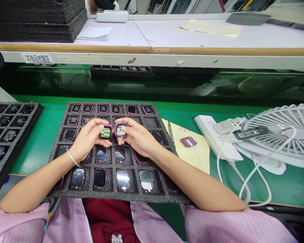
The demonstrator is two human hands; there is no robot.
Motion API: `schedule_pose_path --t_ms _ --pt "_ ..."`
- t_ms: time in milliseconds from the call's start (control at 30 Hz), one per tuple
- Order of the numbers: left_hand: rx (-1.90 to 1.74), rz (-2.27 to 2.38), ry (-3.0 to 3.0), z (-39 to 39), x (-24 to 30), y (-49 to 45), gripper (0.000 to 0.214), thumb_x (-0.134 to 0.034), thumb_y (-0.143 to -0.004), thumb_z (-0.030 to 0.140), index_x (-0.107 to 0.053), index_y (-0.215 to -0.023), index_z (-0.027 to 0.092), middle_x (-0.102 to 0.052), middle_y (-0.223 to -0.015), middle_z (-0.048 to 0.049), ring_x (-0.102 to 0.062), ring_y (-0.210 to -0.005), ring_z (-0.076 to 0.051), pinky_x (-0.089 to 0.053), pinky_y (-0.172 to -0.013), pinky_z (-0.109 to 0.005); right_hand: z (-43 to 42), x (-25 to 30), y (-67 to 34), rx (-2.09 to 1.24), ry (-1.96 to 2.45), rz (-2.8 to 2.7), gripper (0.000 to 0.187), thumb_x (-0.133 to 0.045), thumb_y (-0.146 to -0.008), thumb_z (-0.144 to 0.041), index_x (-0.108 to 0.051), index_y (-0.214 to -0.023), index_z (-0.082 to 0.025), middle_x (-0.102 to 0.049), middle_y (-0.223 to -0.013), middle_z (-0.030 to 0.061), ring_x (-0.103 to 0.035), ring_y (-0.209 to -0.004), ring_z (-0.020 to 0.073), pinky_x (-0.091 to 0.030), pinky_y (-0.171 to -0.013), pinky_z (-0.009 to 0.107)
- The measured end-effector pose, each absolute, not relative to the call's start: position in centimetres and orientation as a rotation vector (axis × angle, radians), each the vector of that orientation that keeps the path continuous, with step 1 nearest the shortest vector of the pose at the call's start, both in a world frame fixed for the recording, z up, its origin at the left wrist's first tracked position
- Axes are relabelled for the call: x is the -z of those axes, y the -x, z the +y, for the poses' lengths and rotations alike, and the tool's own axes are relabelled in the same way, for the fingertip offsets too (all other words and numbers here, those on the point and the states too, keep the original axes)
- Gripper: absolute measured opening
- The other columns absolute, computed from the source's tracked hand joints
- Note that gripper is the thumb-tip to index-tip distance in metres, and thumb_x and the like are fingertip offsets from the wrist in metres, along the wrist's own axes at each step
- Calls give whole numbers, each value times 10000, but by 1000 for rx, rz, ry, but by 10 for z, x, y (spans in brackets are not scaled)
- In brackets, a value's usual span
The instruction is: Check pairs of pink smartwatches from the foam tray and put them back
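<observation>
My left hand grips a purple-framed smartwatch body whose lit screen shows green and white. Close beside it, my right hand holds a second smartwatch, its screen lit with white and some green, the thumb on the display. Both are held above a black foam tray divided into compartments. Most visible compartments contain purple-framed watch bodies, some with white text on dark screens, such as a watch in the back row. Nearer the front, a watch has a dark screen. My forearms hide parts of the tray.
Another foam tray with watches lies at the left. At the right are yellow paper, a purple piece on a white cable, a power strip and a white fan. A raised shelf spans the back.
</observation>
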State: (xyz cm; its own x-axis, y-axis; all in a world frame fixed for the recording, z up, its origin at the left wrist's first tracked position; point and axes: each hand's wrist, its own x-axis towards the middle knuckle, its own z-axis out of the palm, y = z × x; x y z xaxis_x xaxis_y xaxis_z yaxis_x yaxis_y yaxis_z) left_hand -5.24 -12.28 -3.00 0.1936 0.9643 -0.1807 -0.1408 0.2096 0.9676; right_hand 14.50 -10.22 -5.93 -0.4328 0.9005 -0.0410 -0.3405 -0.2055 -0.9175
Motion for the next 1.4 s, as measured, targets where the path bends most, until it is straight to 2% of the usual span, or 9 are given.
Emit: schedule_pose_path --t_ms 267,500,767,1200,1400 --pt "-995 1020 -1018 -125 28 53 298 -658 -798 223 -600 -1085 173 -714 -953 -12 -755 -603 -150 -651 -622 -273 -103 59 -145 -1755 768 -1161 384 -847 -798 -266 -632 -1112 -216 -682 -881 -19 -637 -614 110 -525 -597 252" --pt "-983 1026 -1009 -126 25 51 337 -643 -743 189 -599 -1077 165 -724 -969 -12 -758 -598 -153 -654 -613 -269 -102 62 -144 -1715 801 -1166 376 -852 -789 -280 -637 -1087 -199 -664 -844 -31 -613 -577 98 -501 -546 230" --pt "-1002 1019 -1006 -125 26 52 306 -656 -760 190 -607 -1062 166 -721 -921 -2 -749 -578 -147 -649 -593 -263 -103 59 -145 -1750 741 -1156 391 -809 -749 -172 -642 -1102 -203 -703 -886 -32 -658 -600 95 -528 -588 221" --pt "-1012 1042 -1040 -124 27 52 338 -703 -742 209 -603 -1061 162 -715 -907 3 -742 -577 -145 -639 -576 -259 -102 61 -146 -1763 743 -1169 373 -816 -804 -226 -649 -1138 -214 -702 -886 -25 -674 -615 114 -542 -618 249" --pt "-1010 1013 -1041 -125 28 53 393 -696 -747 212 -600 -1125 164 -709 -955 -8 -750 -619 -146 -640 -630 -271 -103 60 -146 -1731 756 -1188 403 -767 -788 -181 -638 -1168 -220 -699 -888 -26 -671 -644 117 -533 -631 259"
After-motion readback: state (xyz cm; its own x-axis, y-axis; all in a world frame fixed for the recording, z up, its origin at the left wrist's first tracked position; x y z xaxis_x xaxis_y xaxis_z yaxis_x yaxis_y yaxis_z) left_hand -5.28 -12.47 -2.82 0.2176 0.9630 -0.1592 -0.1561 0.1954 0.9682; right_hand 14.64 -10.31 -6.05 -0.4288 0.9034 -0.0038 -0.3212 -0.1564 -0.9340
